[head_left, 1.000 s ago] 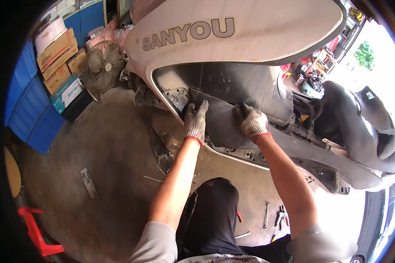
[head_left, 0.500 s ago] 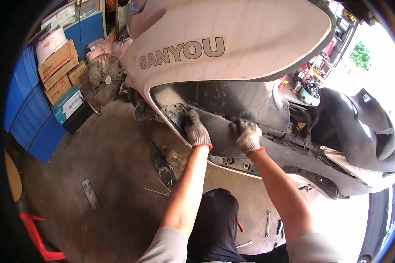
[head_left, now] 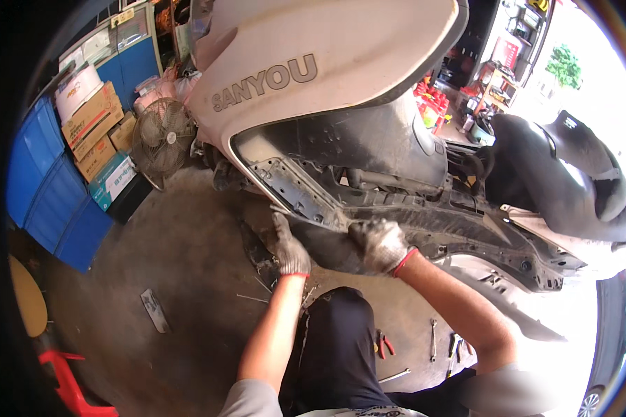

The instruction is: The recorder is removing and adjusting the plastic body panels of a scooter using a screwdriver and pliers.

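Smooth, dark-grey plastic panel (head_left: 329,248): your gloved right hand (head_left: 382,246) grasps it, fingers curled; your gloved left hand (head_left: 291,251), grip cannot tell.

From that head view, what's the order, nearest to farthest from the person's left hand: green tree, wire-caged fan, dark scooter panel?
1. Dark scooter panel: just right of the left hand.
2. Wire-caged fan: upper left, beside stacked boxes.
3. Green tree: outside, upper right.

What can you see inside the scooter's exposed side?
A metal bracket with holes and a tube show. What lies behind the black cover is hidden; the right hand, on the dark panel, blocks part of the scooter.
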Demonstrator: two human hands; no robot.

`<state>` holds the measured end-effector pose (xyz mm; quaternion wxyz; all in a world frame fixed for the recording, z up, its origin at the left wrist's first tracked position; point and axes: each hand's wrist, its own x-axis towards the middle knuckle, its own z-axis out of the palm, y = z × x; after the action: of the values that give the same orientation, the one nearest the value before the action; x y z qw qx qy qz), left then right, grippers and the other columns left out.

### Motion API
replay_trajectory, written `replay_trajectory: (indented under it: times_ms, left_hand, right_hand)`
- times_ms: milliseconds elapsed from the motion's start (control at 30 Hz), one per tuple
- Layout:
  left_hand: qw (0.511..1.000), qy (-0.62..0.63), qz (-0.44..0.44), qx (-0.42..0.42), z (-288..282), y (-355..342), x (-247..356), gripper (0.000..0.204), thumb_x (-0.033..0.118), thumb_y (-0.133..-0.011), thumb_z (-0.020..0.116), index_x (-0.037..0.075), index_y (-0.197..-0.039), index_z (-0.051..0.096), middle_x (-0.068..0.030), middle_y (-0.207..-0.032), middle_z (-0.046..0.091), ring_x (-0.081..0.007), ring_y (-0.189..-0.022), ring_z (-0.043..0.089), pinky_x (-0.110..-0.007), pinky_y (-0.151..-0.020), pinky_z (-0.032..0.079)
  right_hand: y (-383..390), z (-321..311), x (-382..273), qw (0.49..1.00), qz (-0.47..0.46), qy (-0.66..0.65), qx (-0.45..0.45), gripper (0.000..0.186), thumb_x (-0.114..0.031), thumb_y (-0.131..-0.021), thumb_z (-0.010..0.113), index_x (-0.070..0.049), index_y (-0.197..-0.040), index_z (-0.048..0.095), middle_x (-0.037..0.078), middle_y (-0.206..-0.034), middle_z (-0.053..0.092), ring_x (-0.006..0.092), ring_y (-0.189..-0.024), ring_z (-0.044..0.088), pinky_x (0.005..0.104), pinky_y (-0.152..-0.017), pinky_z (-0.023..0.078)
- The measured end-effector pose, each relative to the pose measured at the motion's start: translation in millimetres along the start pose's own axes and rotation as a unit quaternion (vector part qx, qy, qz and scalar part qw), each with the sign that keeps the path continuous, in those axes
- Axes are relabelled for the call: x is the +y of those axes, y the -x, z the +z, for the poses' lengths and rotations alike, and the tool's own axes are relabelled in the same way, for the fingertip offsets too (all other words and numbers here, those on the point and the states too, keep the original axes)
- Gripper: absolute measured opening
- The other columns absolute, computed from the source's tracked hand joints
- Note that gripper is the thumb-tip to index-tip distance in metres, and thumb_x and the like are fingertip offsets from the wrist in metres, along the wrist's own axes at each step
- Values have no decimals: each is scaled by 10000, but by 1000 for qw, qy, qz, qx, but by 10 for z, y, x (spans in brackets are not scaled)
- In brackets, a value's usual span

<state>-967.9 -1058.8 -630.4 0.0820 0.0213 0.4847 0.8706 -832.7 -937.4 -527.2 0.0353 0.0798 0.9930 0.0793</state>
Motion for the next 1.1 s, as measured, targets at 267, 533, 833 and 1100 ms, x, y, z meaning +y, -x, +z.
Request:
replay_trajectory:
  times_ms: [267,533,833,1100]
  left_hand:
    - [962,-265,12,-69,-575,313,-210,508,434,-975,489,-58,-1022,606,-116,-966,631,-205,-933,547,-348,-904,418]
    - [949,-270,-160,-2,-1397,427,-1148,525,381,-965,532,-32,-1288,516,-147,-1319,536,-214,-1196,506,-323,-1025,380]
    - [857,-451,-247,-23,-2077,341,-1555,446,302,-936,591,16,-1275,544,-103,-1173,636,-221,-1071,585,-321,-946,431]
    - [911,-345,-222,-42,-1854,484,-1443,361,194,-914,628,20,-1227,581,-72,-1160,638,-188,-1048,582,-320,-931,435]
  right_hand:
    - [347,1238,-333,991,34,-129,-29,246,-240,-809,567,-104,-1010,606,148,-890,684,314,-841,679,431,-692,539]
    - [398,1971,-212,948,170,-265,41,251,-320,-889,562,-101,-1006,597,177,-889,672,368,-826,663,474,-697,519]
    - [-305,1468,333,915,254,-262,173,257,-268,-880,564,-114,-1082,603,188,-1100,622,372,-973,620,465,-806,494]
    - [-756,1633,534,972,218,-83,35,443,-400,-870,561,-105,-1198,594,199,-1139,638,332,-1019,635,435,-853,513]
